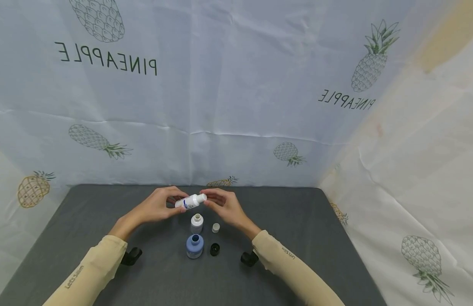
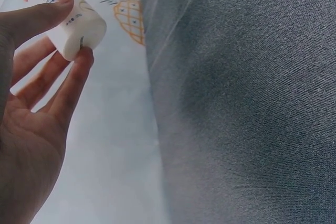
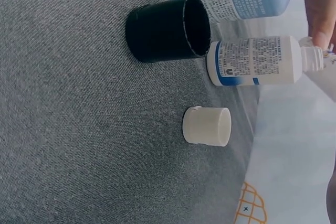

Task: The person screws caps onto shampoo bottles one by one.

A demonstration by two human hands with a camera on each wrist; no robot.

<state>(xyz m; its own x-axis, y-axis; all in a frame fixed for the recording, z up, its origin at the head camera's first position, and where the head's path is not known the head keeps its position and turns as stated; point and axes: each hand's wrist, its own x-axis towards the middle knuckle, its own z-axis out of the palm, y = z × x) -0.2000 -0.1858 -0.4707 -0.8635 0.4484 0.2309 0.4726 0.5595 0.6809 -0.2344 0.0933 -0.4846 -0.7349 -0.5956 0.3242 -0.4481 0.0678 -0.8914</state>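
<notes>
A white bottle (image 1: 187, 202) with a Dove label is tilted above the far part of the table. My left hand (image 1: 160, 206) grips its lower body; in the left wrist view the thumb lies across the label of the bottle (image 2: 81, 22) and fingertips support its base. At the top end, my right hand (image 1: 228, 209) has thumb and fingers about the white cap (image 1: 201, 198), pinching it. Below the hands stands an uncapped white bottle (image 1: 196, 224), with a loose white cap (image 1: 215, 228) to its right. The right wrist view barely shows the right hand.
Nearer me stand an uncapped blue bottle (image 1: 194, 246) and a black cap (image 1: 215, 249), both on the dark grey table (image 1: 164, 280). Black wrist devices (image 1: 131, 256) hang under both forearms. A pineapple-print curtain (image 1: 236, 102) rises behind the table's far edge.
</notes>
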